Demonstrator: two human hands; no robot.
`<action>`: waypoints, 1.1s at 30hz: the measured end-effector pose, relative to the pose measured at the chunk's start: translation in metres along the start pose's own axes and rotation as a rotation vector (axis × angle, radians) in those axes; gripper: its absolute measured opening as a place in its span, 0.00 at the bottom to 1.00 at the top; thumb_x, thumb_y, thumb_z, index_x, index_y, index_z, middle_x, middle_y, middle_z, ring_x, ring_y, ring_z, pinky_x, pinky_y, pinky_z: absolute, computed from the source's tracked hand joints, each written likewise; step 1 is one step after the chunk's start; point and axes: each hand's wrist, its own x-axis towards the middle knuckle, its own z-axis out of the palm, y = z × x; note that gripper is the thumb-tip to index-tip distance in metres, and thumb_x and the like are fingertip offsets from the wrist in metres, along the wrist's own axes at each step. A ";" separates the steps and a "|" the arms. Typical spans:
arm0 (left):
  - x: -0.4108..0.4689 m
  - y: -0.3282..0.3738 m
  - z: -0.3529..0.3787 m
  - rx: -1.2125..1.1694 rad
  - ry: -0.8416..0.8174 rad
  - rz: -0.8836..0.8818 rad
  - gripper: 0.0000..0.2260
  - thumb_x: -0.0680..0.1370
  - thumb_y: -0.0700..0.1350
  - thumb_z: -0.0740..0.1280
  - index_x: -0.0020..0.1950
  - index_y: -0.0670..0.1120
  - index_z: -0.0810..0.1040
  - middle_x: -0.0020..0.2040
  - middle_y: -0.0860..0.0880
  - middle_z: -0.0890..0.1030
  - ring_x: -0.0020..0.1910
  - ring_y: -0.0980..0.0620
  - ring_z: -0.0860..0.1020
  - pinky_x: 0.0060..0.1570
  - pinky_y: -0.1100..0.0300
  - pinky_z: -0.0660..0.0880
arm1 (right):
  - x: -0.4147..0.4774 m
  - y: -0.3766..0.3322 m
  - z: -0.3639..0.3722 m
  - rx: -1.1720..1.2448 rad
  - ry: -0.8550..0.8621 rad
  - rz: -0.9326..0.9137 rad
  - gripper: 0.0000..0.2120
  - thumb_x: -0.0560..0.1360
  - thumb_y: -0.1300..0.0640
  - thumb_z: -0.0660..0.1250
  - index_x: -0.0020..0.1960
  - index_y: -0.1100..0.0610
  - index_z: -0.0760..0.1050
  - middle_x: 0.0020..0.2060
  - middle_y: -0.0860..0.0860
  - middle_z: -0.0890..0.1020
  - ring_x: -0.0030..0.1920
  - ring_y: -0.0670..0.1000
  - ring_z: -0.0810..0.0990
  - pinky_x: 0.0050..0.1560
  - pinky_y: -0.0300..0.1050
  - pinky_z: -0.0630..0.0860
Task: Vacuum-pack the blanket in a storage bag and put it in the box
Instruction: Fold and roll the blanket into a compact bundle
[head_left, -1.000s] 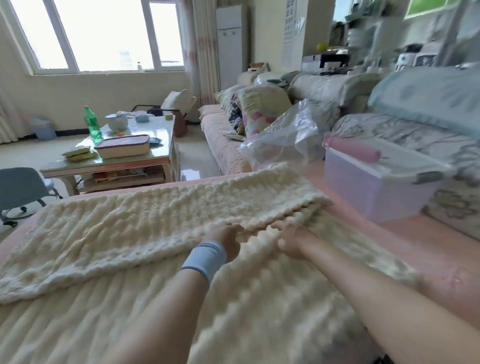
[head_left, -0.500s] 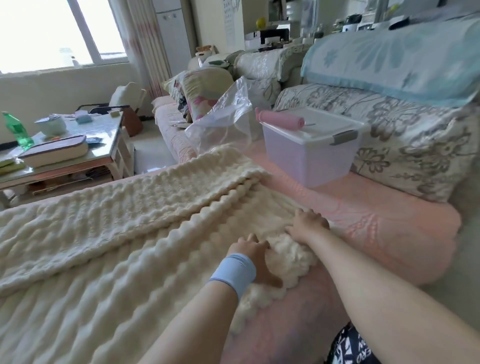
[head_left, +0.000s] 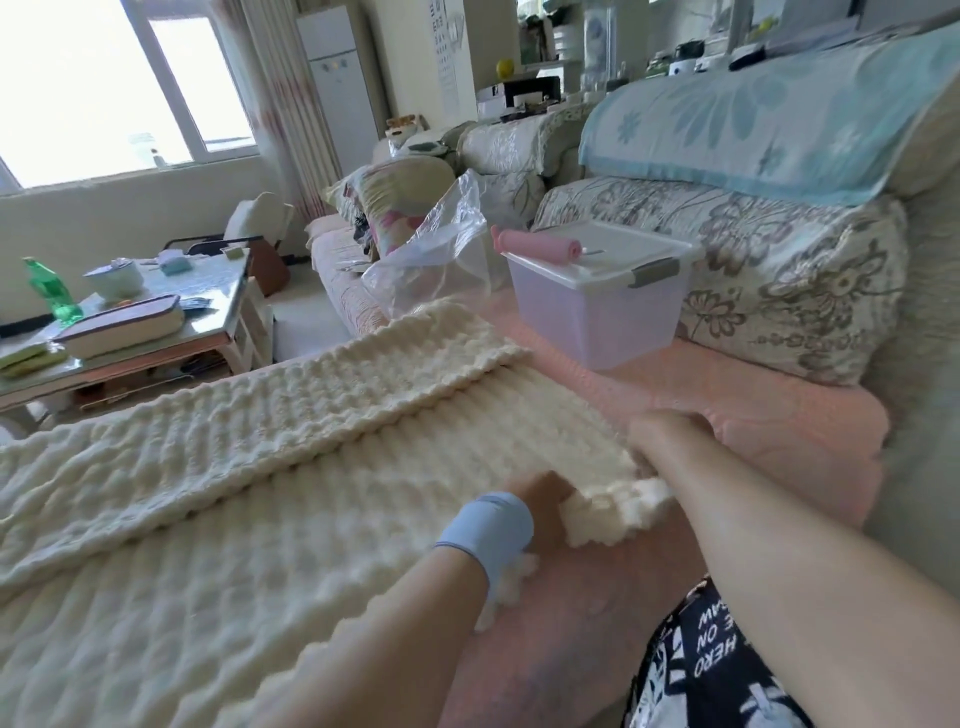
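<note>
While the cream blanket (head_left: 260, 467) lies spread and folded lengthwise along the pink sofa seat (head_left: 753, 415), your left hand (head_left: 540, 501), above its blue wristband (head_left: 488, 525), grips the bunched near corner. Your right hand (head_left: 662, 431) curls round the same end edge just beyond. Farther back, the clear storage bag (head_left: 436, 249) stands beside the lidded box (head_left: 592, 312), with a pink cylinder (head_left: 540, 245) lying on its lid.
</note>
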 end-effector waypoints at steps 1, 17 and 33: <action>-0.005 0.001 0.007 0.010 -0.038 -0.013 0.04 0.74 0.39 0.66 0.41 0.46 0.75 0.39 0.47 0.75 0.41 0.50 0.73 0.39 0.60 0.69 | -0.005 0.001 0.004 -0.033 -0.002 0.006 0.20 0.78 0.55 0.67 0.69 0.54 0.74 0.67 0.52 0.76 0.66 0.57 0.75 0.66 0.56 0.71; -0.036 -0.035 -0.016 -0.144 0.265 -0.197 0.14 0.79 0.43 0.62 0.64 0.44 0.74 0.61 0.43 0.79 0.59 0.44 0.77 0.57 0.56 0.72 | -0.060 -0.041 0.030 0.008 0.287 -0.611 0.32 0.73 0.54 0.70 0.73 0.50 0.61 0.65 0.53 0.77 0.64 0.56 0.78 0.59 0.48 0.75; -0.050 -0.120 -0.114 0.610 0.435 -0.639 0.20 0.77 0.37 0.62 0.69 0.45 0.70 0.62 0.46 0.77 0.59 0.44 0.78 0.48 0.51 0.76 | -0.053 -0.125 -0.057 0.104 0.630 -0.286 0.18 0.82 0.64 0.55 0.71 0.60 0.72 0.68 0.58 0.73 0.66 0.58 0.76 0.56 0.48 0.77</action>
